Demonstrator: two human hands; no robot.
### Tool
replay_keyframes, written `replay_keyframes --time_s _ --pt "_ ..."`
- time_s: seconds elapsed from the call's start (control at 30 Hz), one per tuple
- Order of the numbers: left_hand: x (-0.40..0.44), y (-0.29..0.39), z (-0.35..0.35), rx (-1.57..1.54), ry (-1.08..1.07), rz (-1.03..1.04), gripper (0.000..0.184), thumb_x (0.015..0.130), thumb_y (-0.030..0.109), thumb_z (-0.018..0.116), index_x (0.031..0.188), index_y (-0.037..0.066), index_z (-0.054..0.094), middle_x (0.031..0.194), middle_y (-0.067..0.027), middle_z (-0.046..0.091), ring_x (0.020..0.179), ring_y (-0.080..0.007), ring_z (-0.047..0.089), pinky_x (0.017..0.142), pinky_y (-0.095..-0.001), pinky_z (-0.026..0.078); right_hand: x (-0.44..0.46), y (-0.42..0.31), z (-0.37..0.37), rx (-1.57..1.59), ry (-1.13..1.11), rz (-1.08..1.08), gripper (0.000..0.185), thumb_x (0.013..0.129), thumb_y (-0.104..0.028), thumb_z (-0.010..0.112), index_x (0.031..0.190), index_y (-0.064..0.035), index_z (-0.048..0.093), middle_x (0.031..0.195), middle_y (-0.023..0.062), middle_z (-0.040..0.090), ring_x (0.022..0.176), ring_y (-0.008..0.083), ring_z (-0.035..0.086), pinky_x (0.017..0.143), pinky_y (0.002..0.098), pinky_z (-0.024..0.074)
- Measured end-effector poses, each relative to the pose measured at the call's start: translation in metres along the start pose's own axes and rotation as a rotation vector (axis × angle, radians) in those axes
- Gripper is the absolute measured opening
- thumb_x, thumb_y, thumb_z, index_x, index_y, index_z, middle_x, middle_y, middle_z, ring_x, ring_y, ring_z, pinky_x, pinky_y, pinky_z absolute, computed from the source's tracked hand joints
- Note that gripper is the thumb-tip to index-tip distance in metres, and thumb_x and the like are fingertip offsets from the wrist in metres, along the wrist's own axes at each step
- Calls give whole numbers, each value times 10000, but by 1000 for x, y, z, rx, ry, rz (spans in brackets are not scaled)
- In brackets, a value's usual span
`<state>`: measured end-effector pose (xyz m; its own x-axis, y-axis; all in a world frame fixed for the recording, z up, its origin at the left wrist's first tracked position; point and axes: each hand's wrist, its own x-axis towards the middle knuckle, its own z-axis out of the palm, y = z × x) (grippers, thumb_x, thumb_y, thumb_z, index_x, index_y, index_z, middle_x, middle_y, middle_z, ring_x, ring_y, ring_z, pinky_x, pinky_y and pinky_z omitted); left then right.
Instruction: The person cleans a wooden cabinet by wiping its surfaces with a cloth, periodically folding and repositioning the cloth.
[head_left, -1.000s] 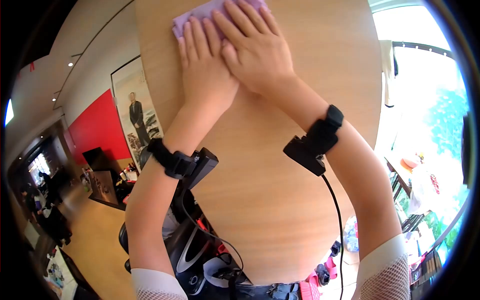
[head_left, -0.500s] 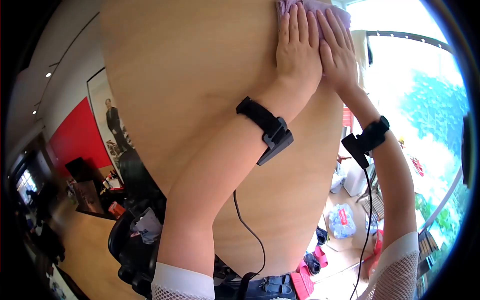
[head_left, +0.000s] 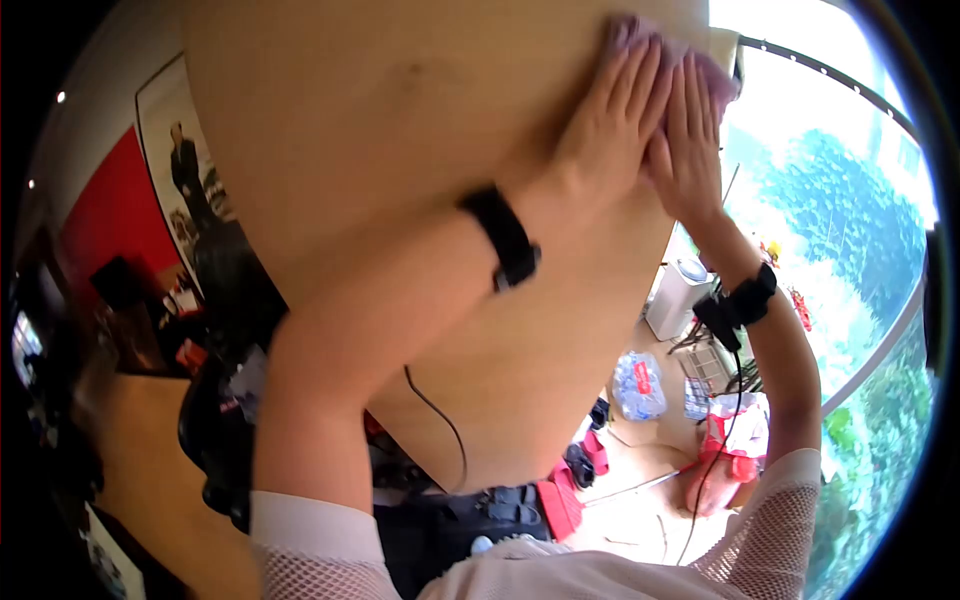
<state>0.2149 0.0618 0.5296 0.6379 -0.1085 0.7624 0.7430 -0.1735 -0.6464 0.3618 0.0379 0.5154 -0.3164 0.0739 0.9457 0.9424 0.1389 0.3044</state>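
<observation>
A mauve cloth (head_left: 716, 76) lies against a tall light-wood panel (head_left: 430, 130), close to its upper right edge. My left hand (head_left: 612, 125) presses flat on the cloth, fingers stretched out. Beside it, touching, my right hand (head_left: 690, 150) also lies flat on the cloth with straight fingers. Both arms reach upward, and each wrist wears a black strap. Part of the cloth is hidden under the fingers, and the left forearm is slightly blurred.
Right of the panel is a bright window (head_left: 840, 200) with greenery outside. Below stand a pack of plastic bottles (head_left: 638, 386), a white bin (head_left: 678, 300), a red-and-white bag (head_left: 738, 432) and pink slippers (head_left: 562, 505). A black chair (head_left: 215, 430) stands at left.
Both hands and the cloth have shifted right and a little down in view, staying in contact with the panel. The camera view has tilted, showing more of the floor.
</observation>
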Motion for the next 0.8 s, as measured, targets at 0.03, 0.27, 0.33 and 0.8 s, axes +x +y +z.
replay_keyframes --time_s 0.03,0.27,0.33,0.8 --pt "4 -18 3 14 23 -8 650 870 376 404 1355 -36 266 1421 -205 237 1332 -341 187 1099 -457 103 19 1 5 1 61 -61 599 838 -295 380 1346 13 306 1414 189 272 1336 304 206 1085 423 132" --pt "-33 -141 -10 -184 175 -77 764 794 408 528 1338 -63 272 1397 -241 258 1326 -358 184 1110 -446 84 119 -94 25 -46 217 -163 560 838 -266 390 1290 63 357 1357 238 334 1291 343 277 1093 429 158" --pt "-53 -163 -17 -140 143 -116 729 798 376 524 1334 -55 284 1393 -244 262 1322 -363 193 1106 -453 93 128 -122 35 0 239 -171 568 842 -281 384 1289 69 354 1357 238 334 1293 342 275 1095 425 152" --pt "-149 -231 -32 -44 61 -228 623 884 333 388 1349 -55 244 1412 -234 224 1327 -373 172 1092 -476 117 163 -240 78 371 396 -189 564 813 -295 401 1259 50 410 1324 210 399 1270 299 333 1095 405 169"
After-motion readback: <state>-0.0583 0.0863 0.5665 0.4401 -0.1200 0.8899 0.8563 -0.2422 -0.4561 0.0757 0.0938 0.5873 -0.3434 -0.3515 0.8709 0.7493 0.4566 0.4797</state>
